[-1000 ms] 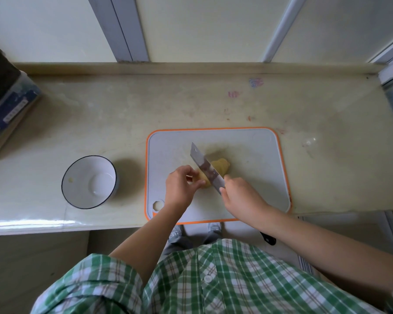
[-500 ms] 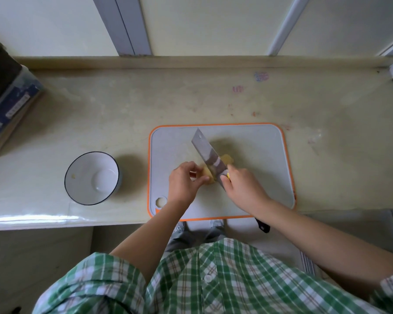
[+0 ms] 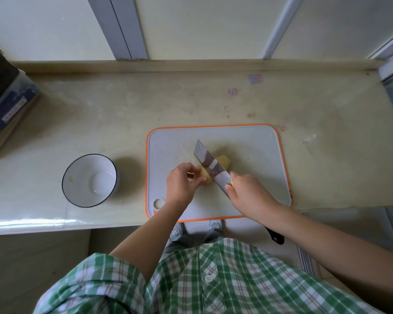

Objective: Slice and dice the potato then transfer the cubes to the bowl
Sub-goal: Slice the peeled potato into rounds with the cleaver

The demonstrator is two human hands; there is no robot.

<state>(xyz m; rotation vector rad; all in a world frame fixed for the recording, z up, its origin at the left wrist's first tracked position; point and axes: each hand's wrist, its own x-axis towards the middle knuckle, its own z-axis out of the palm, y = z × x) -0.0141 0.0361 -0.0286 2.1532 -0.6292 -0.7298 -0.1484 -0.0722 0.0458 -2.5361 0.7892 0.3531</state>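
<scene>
Potato [image 3: 224,160] lies mid cutting board [image 3: 259,150]; left grip [image 3: 182,184] pinches its 8 o'clock end to steady it, right grip [image 3: 250,196] curls round the knife [image 3: 210,165], blade angled across it; bowl [image 3: 77,168] waits at 9 o'clock for cubes.

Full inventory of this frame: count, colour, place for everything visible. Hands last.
potato: 1, yellow, on the cutting board, partly hidden under the knife
knife: 1, steel blade and black handle, blade across the potato
cutting board: 1, grey with orange rim, on the counter at its near edge
bowl: 1, white with dark rim, on the counter left of the board, no cubes in it
counter: 1, beige, faint pink and purple marks towards the back
box: 1, blue and dark, far left, partly out of frame
shirt: 1, green plaid, bottom of view
left hand: 1, holds the potato left of the blade
right hand: 1, grips the knife
</scene>
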